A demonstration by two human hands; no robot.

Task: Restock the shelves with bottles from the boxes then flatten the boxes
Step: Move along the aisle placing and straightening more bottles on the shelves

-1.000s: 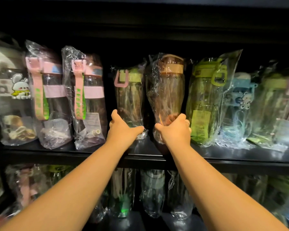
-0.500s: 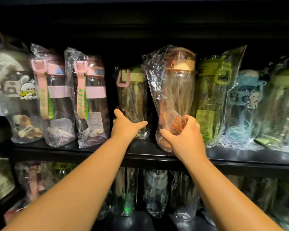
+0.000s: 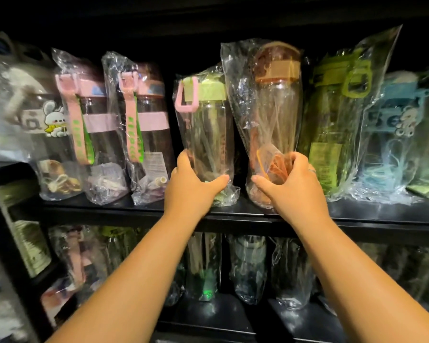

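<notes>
While left hand (image 3: 191, 188) grips green-lid bottle (image 3: 206, 134), right hand (image 3: 291, 185) grips orange-lid bottle (image 3: 276, 107); pink-strap bottle (image 3: 148, 125), lime bottle (image 3: 332, 115) flanking.

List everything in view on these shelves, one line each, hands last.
bunny-print bottle: one, clear with a white rabbit, far left of the upper shelf
pink-strap bottles: two, pink lids and straps, side by side, left of centre
green-lid bottle: one, clear with a pink loop, centre
orange-lid bottle: one, clear, right of the green-lid bottle
lime bottle: one, lime green, right of the orange-lid bottle
blue bottle: one, light blue, far right
upper shelf: one, black, bears all these wrapped bottles
lower-shelf bottles: several, too dim to count, shelf below
left hand: grips the green-lid bottle low down
right hand: grips the orange-lid bottle low down
</notes>
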